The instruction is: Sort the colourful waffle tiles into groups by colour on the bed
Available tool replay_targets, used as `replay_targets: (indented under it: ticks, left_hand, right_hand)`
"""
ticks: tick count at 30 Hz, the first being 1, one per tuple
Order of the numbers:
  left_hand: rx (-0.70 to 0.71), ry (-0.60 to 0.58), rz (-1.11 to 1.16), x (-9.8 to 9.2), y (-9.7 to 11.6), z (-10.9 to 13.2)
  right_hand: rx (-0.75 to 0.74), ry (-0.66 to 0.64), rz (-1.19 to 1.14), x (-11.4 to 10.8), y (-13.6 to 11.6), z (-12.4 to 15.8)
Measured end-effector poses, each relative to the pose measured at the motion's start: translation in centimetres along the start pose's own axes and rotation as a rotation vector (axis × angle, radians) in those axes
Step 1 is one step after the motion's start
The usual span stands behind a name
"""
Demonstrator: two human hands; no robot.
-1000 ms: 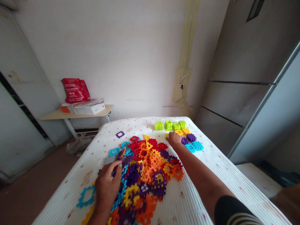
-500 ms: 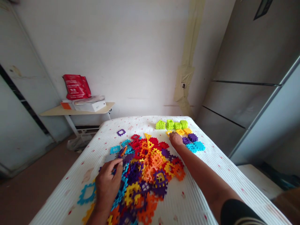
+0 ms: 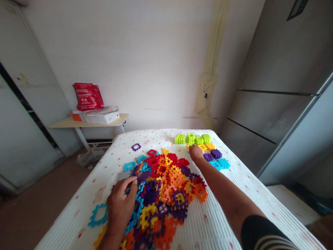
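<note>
A heap of flat interlocking plastic tiles (image 3: 166,184) in red, orange, yellow, purple and blue lies on a white ribbed table cover (image 3: 234,194). My left hand (image 3: 121,203) rests on the heap's left side, fingers curled on a grey tile (image 3: 124,174). My right hand (image 3: 195,152) reaches far across, fingers closed, touching the yellow tiles (image 3: 205,147) in the sorted stacks. Behind them stand lime green stacks (image 3: 192,139). Purple stacks (image 3: 212,155) and light blue stacks (image 3: 220,163) lie to the right of the hand.
A lone purple tile (image 3: 136,147) lies apart at the far left. A side table (image 3: 88,122) by the wall carries a red bag (image 3: 87,96) and a white box (image 3: 102,117). A grey cabinet (image 3: 281,93) stands at right. A blue frame tile (image 3: 98,215) lies near the left edge.
The view has shifted slightly. My right hand has stayed at the yellow stack; my left hand has stayed on the grey tile, its fingers moving a little.
</note>
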State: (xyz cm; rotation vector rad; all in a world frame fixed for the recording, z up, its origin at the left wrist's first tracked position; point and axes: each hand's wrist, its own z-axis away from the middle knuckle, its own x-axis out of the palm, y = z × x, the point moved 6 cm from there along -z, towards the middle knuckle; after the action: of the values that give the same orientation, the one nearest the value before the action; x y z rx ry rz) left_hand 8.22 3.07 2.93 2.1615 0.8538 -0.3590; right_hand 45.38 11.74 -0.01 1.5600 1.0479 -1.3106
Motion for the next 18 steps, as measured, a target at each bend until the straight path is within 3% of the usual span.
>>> replay_targets:
  ticks: [6, 14, 18]
  left_hand:
    - [0.012, 0.005, 0.006, 0.2, 0.1, 0.0]
    - [-0.018, 0.006, 0.005, -0.1, 0.2, -0.1]
    - [-0.026, -0.003, 0.005, 0.0, -0.1, 0.0]
  right_hand:
    - [-0.042, 0.02, -0.019, -0.9, 0.5, 0.6]
    - [-0.103, 0.004, -0.036, 0.1, -0.5, -0.1]
    - [-0.123, 0.036, -0.032, -1.0, -0.3, 0.7]
